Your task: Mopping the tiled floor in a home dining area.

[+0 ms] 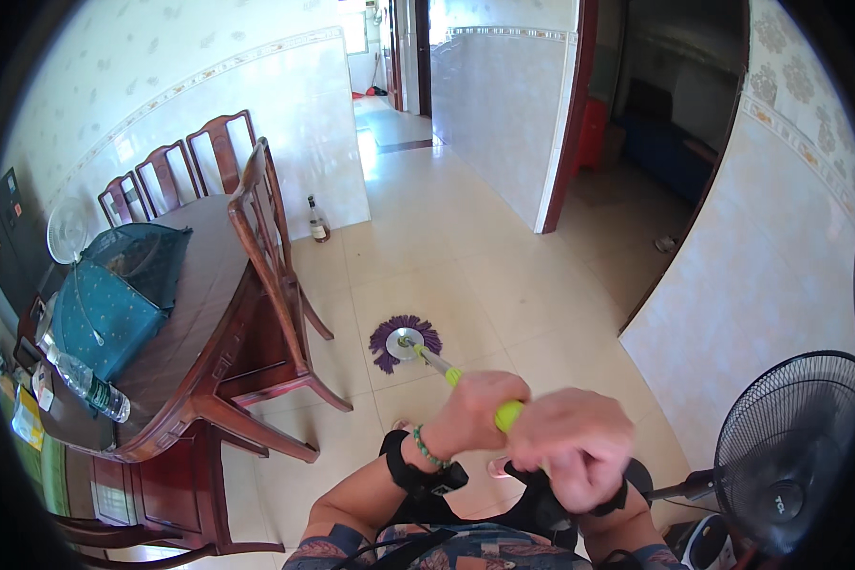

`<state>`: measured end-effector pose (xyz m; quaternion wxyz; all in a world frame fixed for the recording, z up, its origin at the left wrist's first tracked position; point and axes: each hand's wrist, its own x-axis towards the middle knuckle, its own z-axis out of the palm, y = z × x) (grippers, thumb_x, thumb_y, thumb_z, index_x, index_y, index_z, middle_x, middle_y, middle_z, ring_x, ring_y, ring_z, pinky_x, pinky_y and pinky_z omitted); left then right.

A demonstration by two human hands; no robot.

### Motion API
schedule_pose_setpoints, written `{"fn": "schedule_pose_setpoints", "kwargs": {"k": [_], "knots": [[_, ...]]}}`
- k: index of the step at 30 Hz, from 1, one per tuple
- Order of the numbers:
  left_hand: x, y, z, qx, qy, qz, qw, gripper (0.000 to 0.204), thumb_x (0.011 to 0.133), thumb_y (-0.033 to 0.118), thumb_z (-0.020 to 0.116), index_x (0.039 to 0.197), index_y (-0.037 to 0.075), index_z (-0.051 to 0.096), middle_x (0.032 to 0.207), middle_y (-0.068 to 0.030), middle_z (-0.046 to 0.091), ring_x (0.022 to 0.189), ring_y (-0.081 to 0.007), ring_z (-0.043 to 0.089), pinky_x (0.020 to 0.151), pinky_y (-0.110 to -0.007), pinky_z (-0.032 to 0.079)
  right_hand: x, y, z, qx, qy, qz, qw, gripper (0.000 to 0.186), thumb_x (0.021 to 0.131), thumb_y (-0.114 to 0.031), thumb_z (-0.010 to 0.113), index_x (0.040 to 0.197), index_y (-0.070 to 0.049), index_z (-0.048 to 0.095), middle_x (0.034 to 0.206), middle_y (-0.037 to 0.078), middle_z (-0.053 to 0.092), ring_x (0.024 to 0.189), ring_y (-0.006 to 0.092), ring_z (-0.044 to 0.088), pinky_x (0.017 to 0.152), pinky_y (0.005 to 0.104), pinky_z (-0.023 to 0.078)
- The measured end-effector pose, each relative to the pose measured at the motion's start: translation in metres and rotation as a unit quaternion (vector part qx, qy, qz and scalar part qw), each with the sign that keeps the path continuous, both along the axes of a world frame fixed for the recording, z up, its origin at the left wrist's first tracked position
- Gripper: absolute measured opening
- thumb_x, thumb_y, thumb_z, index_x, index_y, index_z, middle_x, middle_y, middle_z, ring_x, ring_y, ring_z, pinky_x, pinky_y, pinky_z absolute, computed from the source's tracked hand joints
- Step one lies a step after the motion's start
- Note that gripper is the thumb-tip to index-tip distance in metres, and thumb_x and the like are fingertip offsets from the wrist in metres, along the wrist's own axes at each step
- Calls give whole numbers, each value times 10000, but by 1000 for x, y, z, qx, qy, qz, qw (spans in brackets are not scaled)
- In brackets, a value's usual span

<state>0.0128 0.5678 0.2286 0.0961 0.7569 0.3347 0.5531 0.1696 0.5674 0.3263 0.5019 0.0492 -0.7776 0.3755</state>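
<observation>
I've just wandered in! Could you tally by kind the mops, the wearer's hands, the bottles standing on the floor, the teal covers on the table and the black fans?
Purple-headed mop: 1
Hands: 2 (left hand, right hand)
Glass bottle: 1
Teal umbrella-style cover: 1
Black fan: 1
Total: 6

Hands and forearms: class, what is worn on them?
The left hand wears a green beaded bracelet and a black strap with a boxy black device; the right hand, a black wristband. Neither is gloved; the short dark sleeves have reddish patterning.
</observation>
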Motion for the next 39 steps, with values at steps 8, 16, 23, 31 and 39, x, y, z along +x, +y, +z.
{"fn": "schedule_pose_setpoints", "kwargs": {"k": [8,16,23,31,39], "knots": [[-60,45,-118,-48,-24,133,990,264,705,250,753,760,74,563,716,-102,579,693,-316,577,616,-392,457,-67,47,-138,3,-83,-55,995,228,805,47,490,904,-62,664,689,62,606,564,197,582,545,312,465],[-58,35,-162,-116,51,95,987,290,671,280,762,787,88,577,761,-96,597,744,-325,583,694,-396,456,-46,29,-190,-42,-134,-80,987,213,796,20,574,959,-70,677,744,89,632,621,239,608,562,322,472],[21,4,-123,-86,104,12,991,306,672,313,789,801,100,612,777,-90,618,771,-320,613,691,-420,472,50,-10,-142,-142,-190,-89,967,254,815,46,536,984,-65,691,721,59,622,628,187,625,584,282,497],[81,-44,-14,-179,110,-148,966,273,618,156,793,830,108,629,717,-90,621,700,-333,626,618,-406,483,113,-62,-41,-69,-44,-43,996,92,865,-19,601,856,-1,690,728,109,657,668,285,682,674,403,564],[59,-44,23,-184,79,-173,964,255,641,99,768,844,87,615,730,-101,618,706,-330,624,611,-406,482,76,-28,-32,-59,67,196,977,271,792,-106,797,935,52,629,776,123,626,634,284,650,640,434,570]]}}
